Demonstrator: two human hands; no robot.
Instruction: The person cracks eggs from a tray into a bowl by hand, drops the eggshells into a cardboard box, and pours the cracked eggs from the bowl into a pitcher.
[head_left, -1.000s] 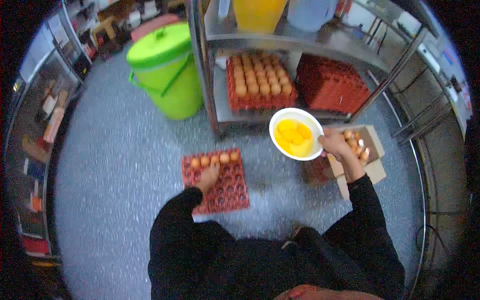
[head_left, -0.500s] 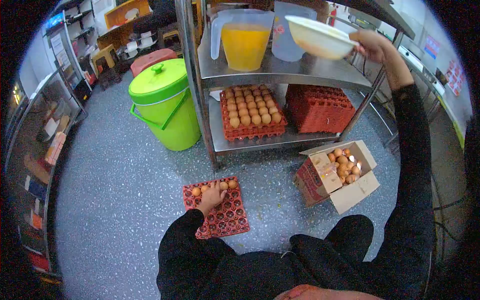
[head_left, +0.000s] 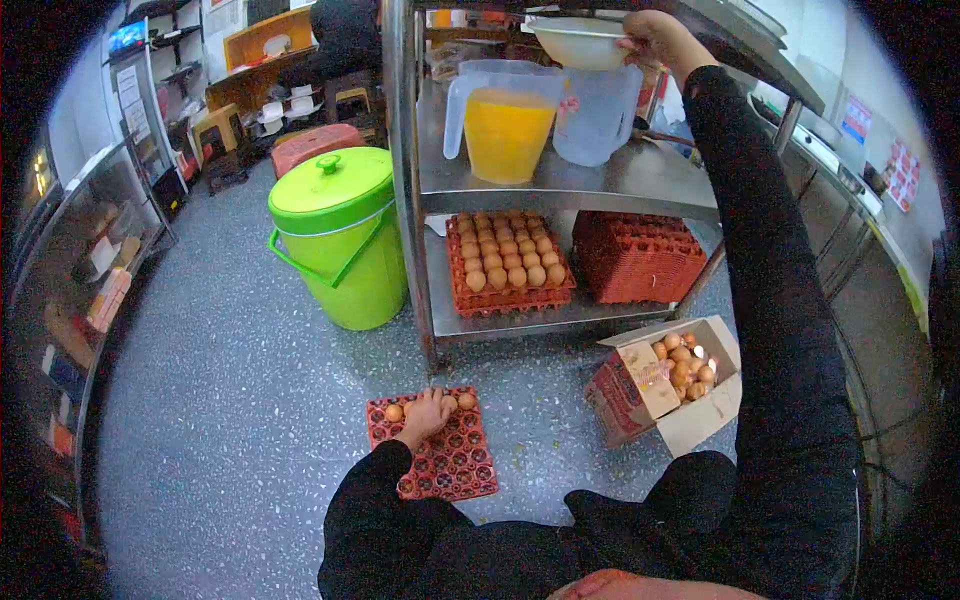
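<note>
My right hand (head_left: 655,45) is raised to the upper part of the metal rack. Its fingers grip the rim of a pale plastic bowl (head_left: 580,45), which is level and partly in front of a clear pitcher (head_left: 598,120). Down on the floor, my left hand (head_left: 428,414) lies over the back row of a red egg tray (head_left: 440,465), fingers stretched across the eggs there. An egg (head_left: 393,412) shows to its left and another egg (head_left: 466,401) to its right. What lies under the palm is hidden.
A jug of yellow liquid (head_left: 508,135) stands on the rack's middle shelf (head_left: 590,200). Below it are a full egg tray (head_left: 510,260) and stacked red trays (head_left: 640,260). A carton of eggs (head_left: 625,400) sits right, a green lidded bucket (head_left: 345,250) left.
My right hand has moved the bowl left, deeper into the rack, and levelled it from a tilt. My left hand stays on the egg tray. The view has shifted slightly.
</note>
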